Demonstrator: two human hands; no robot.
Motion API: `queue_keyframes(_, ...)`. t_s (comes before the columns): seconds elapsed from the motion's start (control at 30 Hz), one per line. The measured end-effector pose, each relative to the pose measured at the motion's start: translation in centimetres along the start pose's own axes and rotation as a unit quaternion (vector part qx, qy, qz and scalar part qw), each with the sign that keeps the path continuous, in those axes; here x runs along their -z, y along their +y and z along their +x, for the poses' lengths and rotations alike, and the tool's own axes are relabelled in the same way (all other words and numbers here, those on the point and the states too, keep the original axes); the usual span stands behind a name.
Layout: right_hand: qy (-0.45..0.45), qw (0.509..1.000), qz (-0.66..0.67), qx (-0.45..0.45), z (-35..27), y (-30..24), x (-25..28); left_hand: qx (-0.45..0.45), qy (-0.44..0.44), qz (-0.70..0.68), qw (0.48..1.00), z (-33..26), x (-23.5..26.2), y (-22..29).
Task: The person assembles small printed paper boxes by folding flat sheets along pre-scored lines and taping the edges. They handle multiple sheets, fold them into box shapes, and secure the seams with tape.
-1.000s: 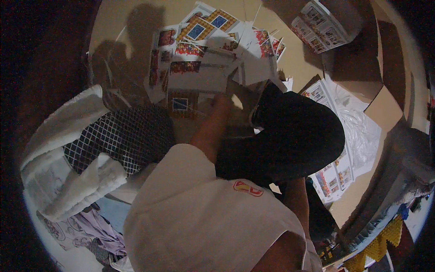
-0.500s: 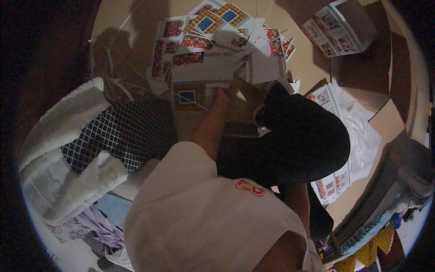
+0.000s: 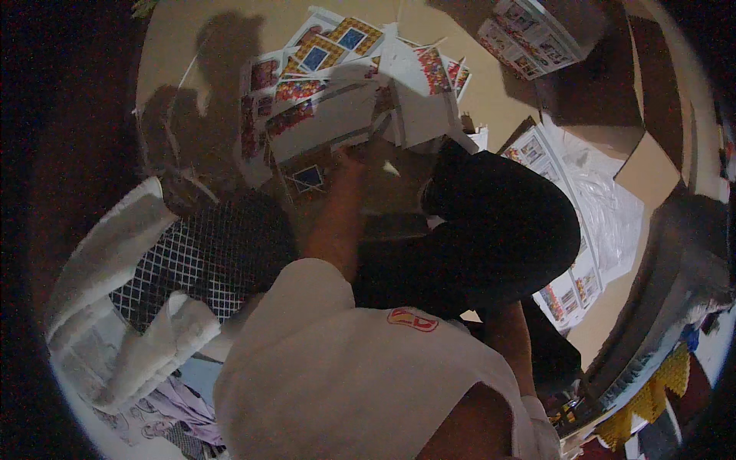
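My left hand point(image 3: 349, 159) reaches forward over a brown-patterned printed sheet point(image 3: 309, 180) with a blue square on it. It is dim and blurred, so I cannot tell how its fingers are set. Just beyond lies a loose pile of printed card sheets point(image 3: 326, 107), some plain white, others with coloured pictures or a yellow check pattern. My right forearm point(image 3: 510, 337) drops beside my bent leg in black trousers point(image 3: 514, 230); the hand at its end is hidden by dark cloth.
An open brown cardboard box point(image 3: 652, 165) stands at the right. More printed sheets point(image 3: 563, 299) lie near it with clear plastic wrap point(image 3: 602, 195). A printed white box point(image 3: 529, 38) is at the far right. A black-and-white checked cloth with white fleece point(image 3: 172, 337) lies at left.
My view has shifted, and the pile and box appear further left. My left hand has moved a little left over the patterned sheet, which now looks tilted. The right arm stays low.
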State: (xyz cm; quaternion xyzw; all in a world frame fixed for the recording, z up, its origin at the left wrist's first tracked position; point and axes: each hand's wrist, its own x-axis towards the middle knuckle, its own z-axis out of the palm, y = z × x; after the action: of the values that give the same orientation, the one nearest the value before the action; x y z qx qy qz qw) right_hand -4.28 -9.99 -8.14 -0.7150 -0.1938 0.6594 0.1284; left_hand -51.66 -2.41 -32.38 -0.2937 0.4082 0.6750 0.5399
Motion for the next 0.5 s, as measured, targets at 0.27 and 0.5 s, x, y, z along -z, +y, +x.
queue_keyframes(0.27,0.010,1.000,0.022,-0.002,-0.3,1.2,0.2,-0.001,-0.004,-0.047,0.999,1.9,-0.9,2.2)
queue_keyframes(0.5,0.008,0.999,0.035,-0.010,-0.5,2.1,-0.1,-0.028,0.030,-0.114,0.993,5.2,-0.2,4.8)
